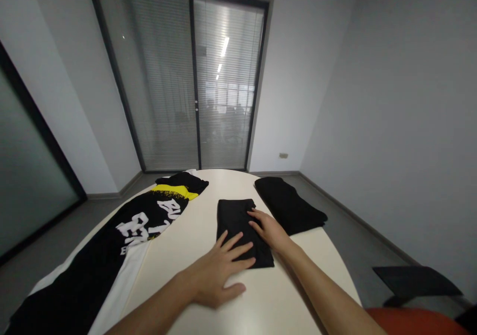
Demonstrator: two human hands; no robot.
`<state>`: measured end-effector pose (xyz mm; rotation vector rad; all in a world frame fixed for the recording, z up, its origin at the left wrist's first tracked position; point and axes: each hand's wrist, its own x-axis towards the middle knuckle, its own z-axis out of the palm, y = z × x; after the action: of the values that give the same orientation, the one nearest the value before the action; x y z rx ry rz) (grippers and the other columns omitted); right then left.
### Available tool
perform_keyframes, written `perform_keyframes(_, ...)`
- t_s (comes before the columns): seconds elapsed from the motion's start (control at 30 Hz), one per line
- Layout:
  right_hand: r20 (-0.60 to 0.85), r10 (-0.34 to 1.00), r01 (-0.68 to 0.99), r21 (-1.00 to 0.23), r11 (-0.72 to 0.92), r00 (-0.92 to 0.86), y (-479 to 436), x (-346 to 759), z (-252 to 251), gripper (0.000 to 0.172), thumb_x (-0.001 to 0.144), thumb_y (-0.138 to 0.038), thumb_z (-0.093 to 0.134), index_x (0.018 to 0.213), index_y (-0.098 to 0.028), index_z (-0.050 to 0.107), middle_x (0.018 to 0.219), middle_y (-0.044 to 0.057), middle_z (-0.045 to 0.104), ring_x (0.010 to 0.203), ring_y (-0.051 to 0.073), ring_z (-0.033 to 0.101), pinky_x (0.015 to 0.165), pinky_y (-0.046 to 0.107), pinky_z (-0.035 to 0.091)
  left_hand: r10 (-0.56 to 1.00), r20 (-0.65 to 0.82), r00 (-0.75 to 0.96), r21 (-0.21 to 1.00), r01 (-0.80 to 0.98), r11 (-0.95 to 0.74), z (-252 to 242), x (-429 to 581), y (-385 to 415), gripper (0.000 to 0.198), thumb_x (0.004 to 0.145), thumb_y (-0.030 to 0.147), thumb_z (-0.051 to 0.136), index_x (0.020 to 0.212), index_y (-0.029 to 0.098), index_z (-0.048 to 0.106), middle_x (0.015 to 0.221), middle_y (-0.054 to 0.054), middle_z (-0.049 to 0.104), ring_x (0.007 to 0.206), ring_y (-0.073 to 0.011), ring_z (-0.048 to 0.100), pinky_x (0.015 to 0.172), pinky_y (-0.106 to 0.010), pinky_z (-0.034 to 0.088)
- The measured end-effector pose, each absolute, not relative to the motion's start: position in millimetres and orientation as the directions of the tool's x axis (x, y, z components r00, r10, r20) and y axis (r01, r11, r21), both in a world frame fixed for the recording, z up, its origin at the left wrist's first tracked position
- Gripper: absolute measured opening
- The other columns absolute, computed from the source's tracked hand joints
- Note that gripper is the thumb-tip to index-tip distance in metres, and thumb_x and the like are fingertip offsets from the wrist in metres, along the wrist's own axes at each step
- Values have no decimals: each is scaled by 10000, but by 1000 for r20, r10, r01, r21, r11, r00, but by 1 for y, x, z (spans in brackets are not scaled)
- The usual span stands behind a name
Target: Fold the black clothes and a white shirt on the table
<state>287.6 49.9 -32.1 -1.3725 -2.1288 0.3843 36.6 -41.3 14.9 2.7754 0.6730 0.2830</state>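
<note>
We have a black, rectangular folded piece of fabric (234, 215) lying flat in the middle of a round cream-coloured tabletop (197, 230), directly in front of us. Our left hand (214, 278) is open, its fingers fanned over the lower left part of the fabric while the thumb sits off it, above the bare surface. Our right hand (274, 235) lies along the right edge, its visible fingers loosely extended and apart, reaching onto the upper right corner; its underside is hidden, so we cannot tell how firmly it presses.

We judge this to be a smoothing and squaring step. To do it well, we keep the left palm low and the fingers spread, so that pressure is even and the layers do not slip. With the right hand we stroke lightly outward and true up the edge, since the upper right corner looks slightly uneven. Pushing both hands inward would risk a ridge.

We also keep our forearms clear of the larger black folded cloth (288, 206) beyond the right hand, and of the black, white and yellow printed garment (149, 220) spread along the left.
</note>
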Motion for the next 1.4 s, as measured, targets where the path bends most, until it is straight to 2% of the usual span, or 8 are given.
perform_keyframes(0.13,271,921,701,-597,390,-281,49,287,-24,428,929,-405,557,1287,-197,663,1447,123,538,1329,258,511,1155,412,346,501,96,860,320,449,-834,13,40,-45,738,878,457,626,1535,314,323,1638,-69,214,1499,-388,160,1161,-695,139)
perform_keyframes(0.3,131,963,598,-761,251,-237,42,293,-9,611,900,-621,528,1303,-180,653,1509,140,462,1381,290,446,1181,436,282,561,162,812,319,496,-808,9,40,-39,526,965,364,505,1484,365,416,1609,-21,316,1471,-329,285,1152,-615,275)
perform_keyframes(0.47,86,964,798,-546,256,-250,36,301,-8,811,734,-633,713,1398,-190,570,1440,163,524,1343,347,451,1122,475,340,702,247,668,346,615,-708,-5,37,-29,497,987,348,466,1483,328,434,1607,-36,321,1489,-305,241,1183,-584,237)
perform_keyframes(0.7,22,1000,906,-423,21,-13,31,300,3,474,741,-641,705,917,-205,764,907,112,753,843,276,708,708,322,496,683,216,698,369,589,-719,-7,38,-31,617,910,384,587,1498,331,410,1614,-45,304,1481,-330,255,1168,-581,267)
perform_keyframes(0.83,-39,999,902,-431,-16,0,30,302,10,561,818,-726,553,751,-206,753,791,117,752,773,280,719,624,315,471,668,218,712,371,573,-731,-5,38,-31,598,921,369,573,1496,329,414,1609,-46,317,1478,-324,267,1166,-573,277)
perform_keyframes(1.03,19,999,902,-431,-18,29,36,298,-1,514,879,-658,510,823,-194,724,857,121,754,779,246,714,635,299,467,610,198,767,335,532,-778,-5,36,-29,632,908,432,599,1501,375,388,1622,-20,285,1502,-378,157,1174,-684,116)
perform_keyframes(1.3,42,999,856,-516,1,24,43,293,-4,172,890,-349,578,921,-187,626,924,92,732,849,216,687,731,288,468,640,186,745,394,540,-744,-3,36,-29,631,974,391,500,1556,346,260,1642,-9,219,1516,-328,125,1194,-619,186)
perform_keyframes(1.4,59,998,784,-620,21,20,45,290,-4,232,916,-325,547,1090,-175,579,939,91,732,825,202,689,732,285,481,639,187,746,395,538,-744,-6,35,-29,612,985,405,483,1555,345,267,1648,-15,192,1520,-324,107,1197,-609,188)
